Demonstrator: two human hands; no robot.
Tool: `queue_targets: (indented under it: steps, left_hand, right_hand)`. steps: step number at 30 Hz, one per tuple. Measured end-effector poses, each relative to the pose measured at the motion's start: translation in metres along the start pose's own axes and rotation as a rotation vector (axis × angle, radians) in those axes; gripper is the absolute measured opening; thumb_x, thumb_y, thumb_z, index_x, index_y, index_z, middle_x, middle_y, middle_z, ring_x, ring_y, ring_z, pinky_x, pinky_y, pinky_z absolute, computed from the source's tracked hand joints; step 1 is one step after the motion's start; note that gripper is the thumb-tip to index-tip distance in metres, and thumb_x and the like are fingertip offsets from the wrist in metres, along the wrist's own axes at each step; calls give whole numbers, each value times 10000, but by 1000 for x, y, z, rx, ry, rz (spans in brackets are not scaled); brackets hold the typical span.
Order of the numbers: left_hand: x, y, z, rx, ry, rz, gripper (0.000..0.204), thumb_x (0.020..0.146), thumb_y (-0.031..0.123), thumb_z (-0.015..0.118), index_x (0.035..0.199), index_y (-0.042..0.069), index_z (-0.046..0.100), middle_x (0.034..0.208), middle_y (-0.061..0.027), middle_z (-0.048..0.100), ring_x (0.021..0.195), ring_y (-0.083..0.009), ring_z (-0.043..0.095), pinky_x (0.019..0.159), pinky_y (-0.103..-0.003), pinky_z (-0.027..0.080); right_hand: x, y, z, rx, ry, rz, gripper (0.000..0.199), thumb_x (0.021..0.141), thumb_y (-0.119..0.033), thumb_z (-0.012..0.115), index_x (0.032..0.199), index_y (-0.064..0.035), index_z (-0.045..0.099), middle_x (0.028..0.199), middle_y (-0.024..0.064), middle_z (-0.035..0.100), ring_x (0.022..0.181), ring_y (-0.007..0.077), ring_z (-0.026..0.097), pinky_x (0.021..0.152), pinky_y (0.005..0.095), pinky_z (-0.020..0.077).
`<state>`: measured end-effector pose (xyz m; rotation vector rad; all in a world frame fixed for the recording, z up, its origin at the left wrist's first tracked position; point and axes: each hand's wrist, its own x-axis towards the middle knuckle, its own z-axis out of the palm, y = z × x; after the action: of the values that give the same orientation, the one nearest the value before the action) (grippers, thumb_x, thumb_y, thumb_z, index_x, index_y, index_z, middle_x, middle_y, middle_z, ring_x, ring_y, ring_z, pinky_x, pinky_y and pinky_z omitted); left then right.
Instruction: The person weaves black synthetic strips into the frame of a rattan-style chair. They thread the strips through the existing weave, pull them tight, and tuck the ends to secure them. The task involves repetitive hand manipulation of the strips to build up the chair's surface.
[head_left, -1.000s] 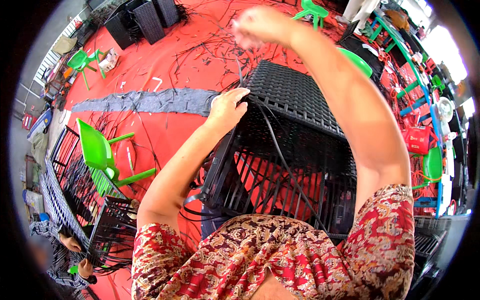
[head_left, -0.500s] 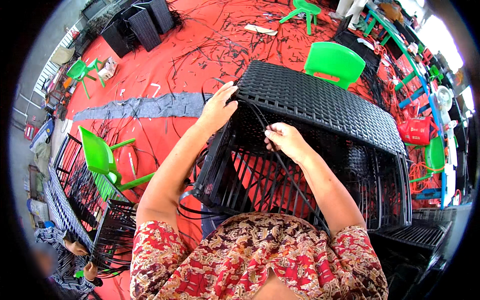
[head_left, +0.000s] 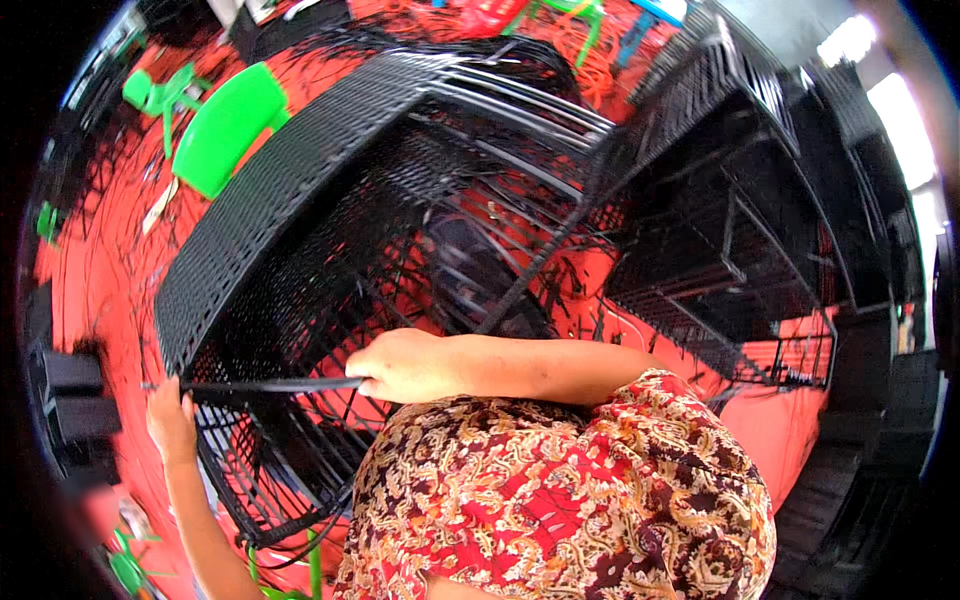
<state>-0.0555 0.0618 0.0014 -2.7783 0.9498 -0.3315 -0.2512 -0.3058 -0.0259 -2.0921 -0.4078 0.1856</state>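
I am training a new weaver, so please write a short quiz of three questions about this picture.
1. True or false: the right hand pinches a black strip.
2. What does the left hand touch? A) the green chair B) the corner of the black woven frame C) nothing
3. What colour is the floor?

Key: 1 true; 2 B; 3 red.

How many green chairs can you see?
2, maybe more. One big green chair lies on the red floor at upper left, left of the black frame. A smaller one sits just beyond it. Other green bits near the edges are unclear.
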Motion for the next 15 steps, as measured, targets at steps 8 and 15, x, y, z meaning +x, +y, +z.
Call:
queue_targets:
  steps: [8, 15]
  left_hand:
    - [22, -6, 5, 338, -113, 69, 85, 767, 112, 541, 713, 51, 517, 724, -143, 562, 690, -322, 575, 607, -424, 468]
    - [8, -40, 39, 136, -169, -193, 221, 748, 106, 552, 947, 12, 533, 875, -214, 602, 806, -378, 593, 712, -435, 476]
  right_hand:
    - [-100, 1, -24, -37, 21, -2, 195, 763, -225, 573, 886, -73, 582, 755, 151, 600, 745, 359, 580, 636, 442, 456]
    - [-157, 29, -37, -10, 122, 70, 223, 760, -222, 550, 909, -58, 574, 793, 164, 597, 789, 356, 576, 662, 442, 446]
